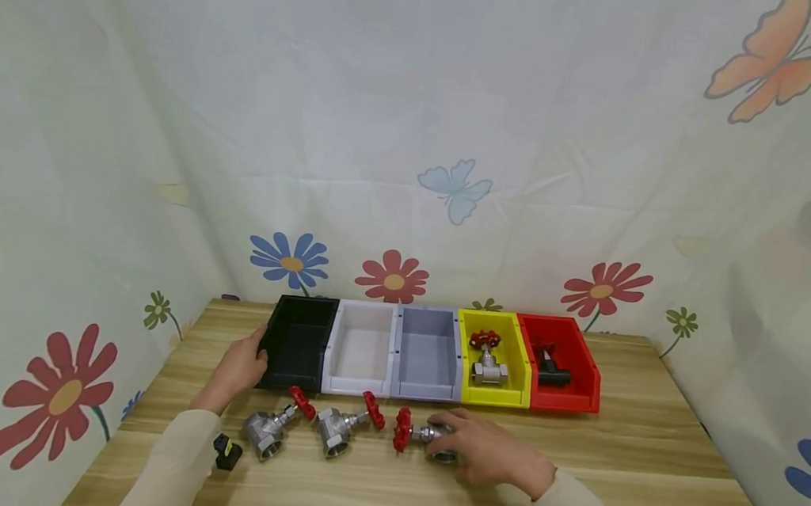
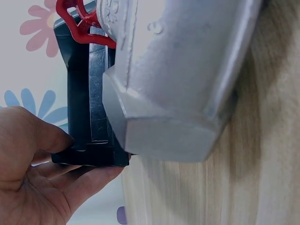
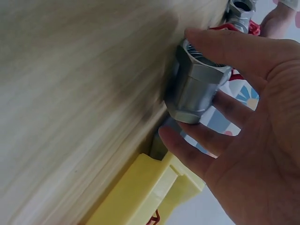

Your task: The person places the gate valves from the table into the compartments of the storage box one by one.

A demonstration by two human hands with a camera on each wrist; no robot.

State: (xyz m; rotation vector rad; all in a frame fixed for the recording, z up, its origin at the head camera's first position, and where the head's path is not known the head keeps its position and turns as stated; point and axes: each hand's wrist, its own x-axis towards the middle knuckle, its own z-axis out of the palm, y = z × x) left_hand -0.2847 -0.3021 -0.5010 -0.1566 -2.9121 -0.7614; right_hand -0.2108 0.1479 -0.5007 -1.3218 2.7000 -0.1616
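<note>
Lower centre: my right grip [image 1: 493, 449] clamps a valve [image 3: 196, 91], worktop [image 1: 329, 501] extending below. Left of centre: my left grip [image 1: 235, 368] pinches the outer edge of the black bin [image 1: 298, 349].

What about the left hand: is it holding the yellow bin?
No, the left hand grips the black bin at its edge.

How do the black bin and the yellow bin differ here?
The left hand grips the black bin; neither hand touches the yellow bin. The yellow bin holds a valve; the black bin shows none. The black bin stands leftmost in the row, the yellow bin second from right. Both are open-topped.
</note>
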